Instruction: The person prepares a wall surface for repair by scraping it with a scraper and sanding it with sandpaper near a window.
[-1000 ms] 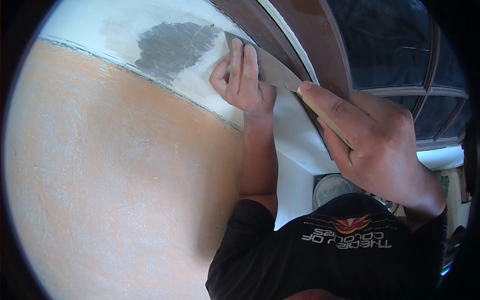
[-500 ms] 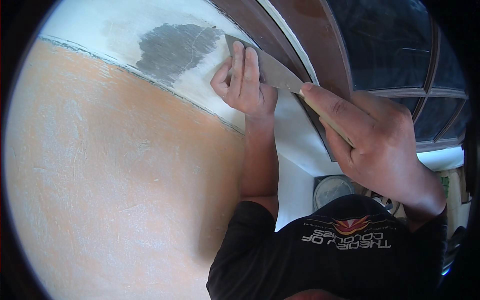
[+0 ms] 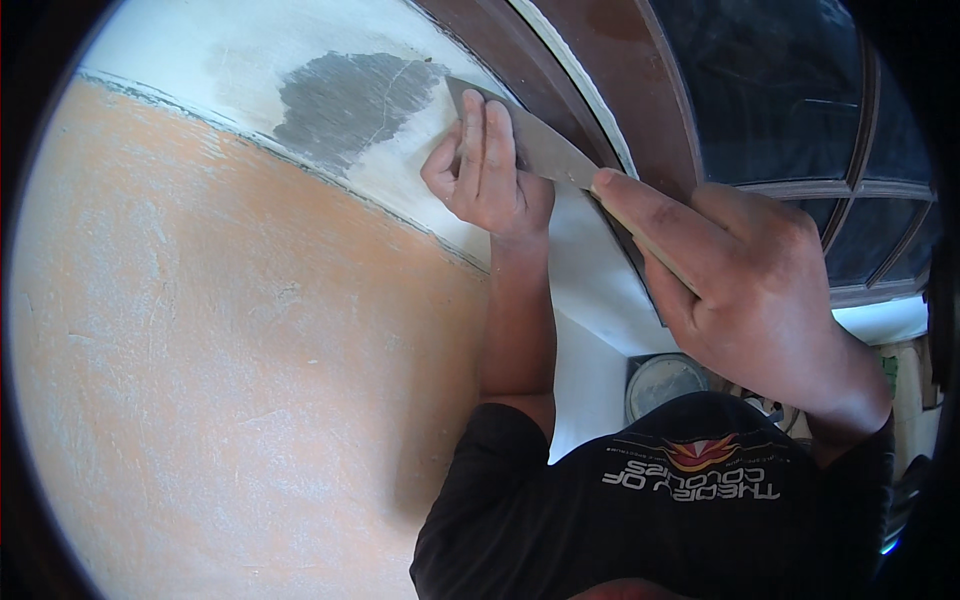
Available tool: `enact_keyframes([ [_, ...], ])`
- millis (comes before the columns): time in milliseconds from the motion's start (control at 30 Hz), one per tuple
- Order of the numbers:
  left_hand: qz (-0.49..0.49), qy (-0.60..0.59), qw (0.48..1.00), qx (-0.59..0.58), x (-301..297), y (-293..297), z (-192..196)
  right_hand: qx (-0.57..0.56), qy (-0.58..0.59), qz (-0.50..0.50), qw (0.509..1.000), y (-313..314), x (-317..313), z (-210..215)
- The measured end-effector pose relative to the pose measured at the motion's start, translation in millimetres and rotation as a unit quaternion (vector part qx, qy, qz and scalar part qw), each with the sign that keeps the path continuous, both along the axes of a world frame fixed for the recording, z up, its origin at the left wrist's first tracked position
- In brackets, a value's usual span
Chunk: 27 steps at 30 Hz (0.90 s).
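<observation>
My right hand [image 3: 765,260] is closed around the pale handle of a scraper [image 3: 558,152], its index finger stretched along the handle toward the metal blade. Two fingers of my left hand [image 3: 492,190] press flat on the blade near its far edge, with the other fingers curled in. The blade lies slantwise against the white wall band [image 3: 400,185], beside the brown wooden frame. Just left of the blade's corner is a rough grey bare patch [image 3: 345,110] with a thin crack running through it. The blade's underside is hidden.
An orange, scuffed wall area [image 3: 250,340] fills the left, divided from the white band by a rough groove [image 3: 330,180]. A brown window frame [image 3: 625,75] with dark panes [image 3: 780,90] stands at upper right. Below is a round bucket [image 3: 665,385] beside several blurred items.
The scraper and my right hand have shifted slightly left. The blade's corner sits a little lower, beside the grey patch. My left fingers have moved down a touch with the blade.
</observation>
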State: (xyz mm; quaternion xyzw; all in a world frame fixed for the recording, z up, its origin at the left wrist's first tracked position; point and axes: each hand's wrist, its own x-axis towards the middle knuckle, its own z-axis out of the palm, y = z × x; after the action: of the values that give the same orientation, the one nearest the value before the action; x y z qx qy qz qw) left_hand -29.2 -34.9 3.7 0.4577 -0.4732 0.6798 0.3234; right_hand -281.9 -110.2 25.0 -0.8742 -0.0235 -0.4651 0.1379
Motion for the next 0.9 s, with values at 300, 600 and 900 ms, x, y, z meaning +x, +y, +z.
enact_keyframes([
  [300, 0.017, -0.004, 1.0, -0.011, -0.8, 2.5, 1.6, -0.011, -0.038, 0.003, 0.999, -1.8, 6.8, 0.5],
  [600, -0.003, 0.002, 1.0, 0.002, -0.6, 3.3, -0.3, 0.0, -0.004, 0.007, 1.0, -0.1, 0.2, 1.7],
  [900, 0.003, -0.008, 1.0, -0.002, -0.5, 0.6, 0.7, -0.003, -0.006, 0.003, 1.0, -0.1, 1.1, -0.7],
])
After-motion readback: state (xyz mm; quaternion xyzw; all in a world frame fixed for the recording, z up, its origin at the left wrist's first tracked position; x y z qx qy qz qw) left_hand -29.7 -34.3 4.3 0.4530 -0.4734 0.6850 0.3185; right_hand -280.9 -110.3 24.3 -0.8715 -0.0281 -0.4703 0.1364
